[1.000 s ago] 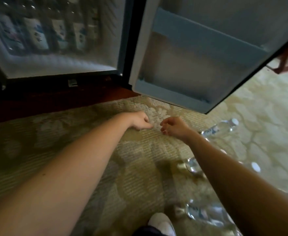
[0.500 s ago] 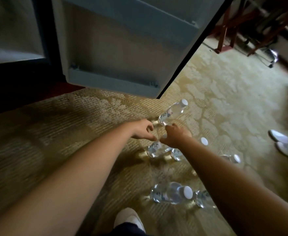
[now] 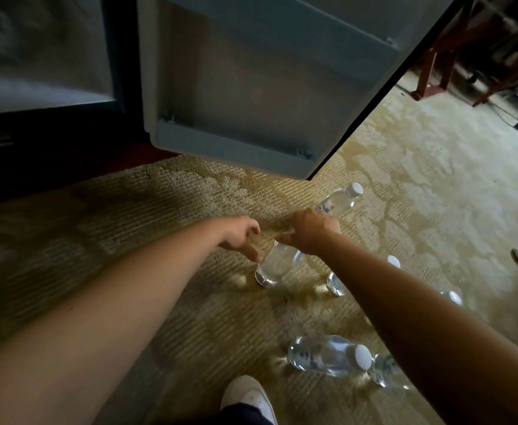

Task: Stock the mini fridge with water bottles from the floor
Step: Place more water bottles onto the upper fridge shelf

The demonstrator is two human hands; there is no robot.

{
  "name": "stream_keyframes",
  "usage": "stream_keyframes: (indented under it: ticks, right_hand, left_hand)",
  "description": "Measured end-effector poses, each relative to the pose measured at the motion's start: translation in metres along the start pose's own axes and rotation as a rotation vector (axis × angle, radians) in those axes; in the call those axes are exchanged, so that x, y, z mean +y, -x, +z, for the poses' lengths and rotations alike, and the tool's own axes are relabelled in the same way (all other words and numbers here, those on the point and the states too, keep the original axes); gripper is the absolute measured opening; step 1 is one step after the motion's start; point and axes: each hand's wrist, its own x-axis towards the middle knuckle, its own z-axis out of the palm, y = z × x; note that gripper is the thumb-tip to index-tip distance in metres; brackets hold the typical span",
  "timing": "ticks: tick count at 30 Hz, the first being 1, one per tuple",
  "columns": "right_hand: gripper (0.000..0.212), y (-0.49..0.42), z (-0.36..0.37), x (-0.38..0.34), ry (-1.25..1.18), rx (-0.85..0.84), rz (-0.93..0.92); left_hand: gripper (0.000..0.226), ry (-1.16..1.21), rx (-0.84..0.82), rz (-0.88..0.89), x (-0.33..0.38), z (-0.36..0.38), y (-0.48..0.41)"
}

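Starting nearest the camera, a white shoe (image 3: 248,397) is seen at the bottom edge, and just beyond it a clear plastic water bottle with a white cap (image 3: 328,355) lies on its side on the patterned beige carpet (image 3: 159,240), with further bottles partly hidden behind the right forearm. Farther out, the two hands are met over another clear plastic bottle lying on the carpet (image 3: 274,265). The right hand (image 3: 310,231) is curled over its upper end, though whether it is actually gripped cannot be told. The left hand (image 3: 242,237) is loosely curled with fingertips just beside that bottle, and nothing is held in it. Beyond the right hand, a tilted clear bottle with a white cap (image 3: 342,200) is seen. The pick-up step is judged to be in hand; next, a firm grasp and a lift toward the grey open fridge door (image 3: 251,87) and the dim fridge interior (image 3: 37,56) would be called for.
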Motion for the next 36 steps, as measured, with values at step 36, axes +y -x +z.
stream_keyframes:
  ticks: [36]
  right_hand:
    - [0.024, -0.042, -0.238, -0.271, -0.911, 0.21, -0.569]
  left_hand:
    - [0.054, 0.497, 1.05, -0.216, -0.191, -0.106, 0.211]
